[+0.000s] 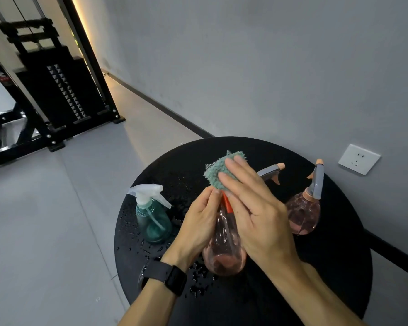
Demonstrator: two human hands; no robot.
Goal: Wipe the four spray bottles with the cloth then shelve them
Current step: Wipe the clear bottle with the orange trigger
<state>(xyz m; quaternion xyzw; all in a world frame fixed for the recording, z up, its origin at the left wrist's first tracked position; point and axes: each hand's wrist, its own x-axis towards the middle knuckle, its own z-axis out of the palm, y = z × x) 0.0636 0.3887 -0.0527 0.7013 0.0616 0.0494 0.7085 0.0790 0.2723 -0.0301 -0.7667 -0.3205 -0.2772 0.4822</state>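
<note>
Over the round black table (335, 274), your left hand (198, 222) grips the pink bottle (224, 250); your flat-fingered right hand (252, 208) presses the cloth (218, 170) onto its top; the teal bottle (153, 220) stands at nine o'clock.

Four plastic spray bottles show: one teal with a white trigger (153, 220), and three pink: one with an orange-red collar (223, 250), one round with a grey trigger (303, 214), one showing only its grey-and-orange trigger head (270, 171). One fluffy teal cloth (219, 169). One round black bench (327, 267). Two hands: left (198, 222), right (257, 212).

On round black table (339, 290): teal plastic spray bottle (154, 220) left; pink round bottle (303, 214) right; pink conical bottle (223, 250) between, under teal fluffy cloth (218, 170).
</note>
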